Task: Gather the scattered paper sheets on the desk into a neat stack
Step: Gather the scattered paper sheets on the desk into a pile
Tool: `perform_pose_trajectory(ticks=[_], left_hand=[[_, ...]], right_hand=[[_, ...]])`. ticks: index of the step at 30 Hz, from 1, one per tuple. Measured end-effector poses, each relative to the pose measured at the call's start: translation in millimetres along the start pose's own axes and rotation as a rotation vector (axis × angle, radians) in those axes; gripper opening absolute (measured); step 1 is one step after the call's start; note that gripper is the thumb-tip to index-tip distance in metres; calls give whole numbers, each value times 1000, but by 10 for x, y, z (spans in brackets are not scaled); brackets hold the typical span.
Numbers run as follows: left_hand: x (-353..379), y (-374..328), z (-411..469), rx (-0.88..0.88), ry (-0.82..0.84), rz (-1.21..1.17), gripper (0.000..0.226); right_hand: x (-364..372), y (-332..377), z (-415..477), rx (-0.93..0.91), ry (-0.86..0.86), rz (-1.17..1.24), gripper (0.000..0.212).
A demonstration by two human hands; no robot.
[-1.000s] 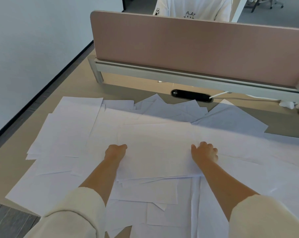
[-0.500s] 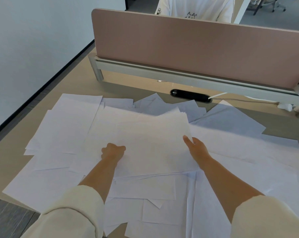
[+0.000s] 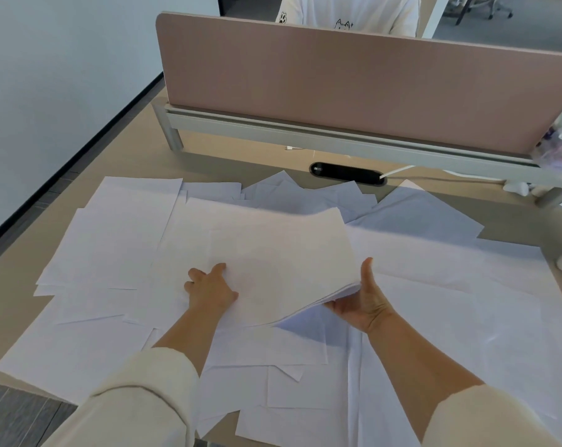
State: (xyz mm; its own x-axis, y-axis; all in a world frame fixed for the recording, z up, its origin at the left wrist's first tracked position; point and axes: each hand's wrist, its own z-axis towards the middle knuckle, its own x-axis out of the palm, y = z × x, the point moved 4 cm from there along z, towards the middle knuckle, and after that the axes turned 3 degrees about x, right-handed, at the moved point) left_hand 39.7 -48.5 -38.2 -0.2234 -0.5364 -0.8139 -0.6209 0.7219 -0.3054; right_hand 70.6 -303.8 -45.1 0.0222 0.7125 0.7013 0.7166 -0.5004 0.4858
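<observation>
You will find no text here that can be read. The paper sheets point(image 3: 118, 240) show blank faces. The black cable port point(image 3: 347, 172) carries a small pale label, too small to read. The white shirt point(image 3: 344, 11) has only drawings.

Pink divider point(image 3: 354, 88), white wall point(image 3: 63, 59)
</observation>
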Motion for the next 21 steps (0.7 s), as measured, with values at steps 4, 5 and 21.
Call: perform_pose_trajectory(ticks=[4, 5, 21], left_hand=[[-22, 10, -20, 1, -18, -12, 65], [-21, 12, -22, 1, -21, -17, 65], [-444, 204, 162, -52, -332, -504, 61]], right_hand=[[97, -239, -13, 71, 33, -108, 100], [112, -285, -19, 97, 6, -175, 90], [108, 154, 180, -241, -644, -799, 14]])
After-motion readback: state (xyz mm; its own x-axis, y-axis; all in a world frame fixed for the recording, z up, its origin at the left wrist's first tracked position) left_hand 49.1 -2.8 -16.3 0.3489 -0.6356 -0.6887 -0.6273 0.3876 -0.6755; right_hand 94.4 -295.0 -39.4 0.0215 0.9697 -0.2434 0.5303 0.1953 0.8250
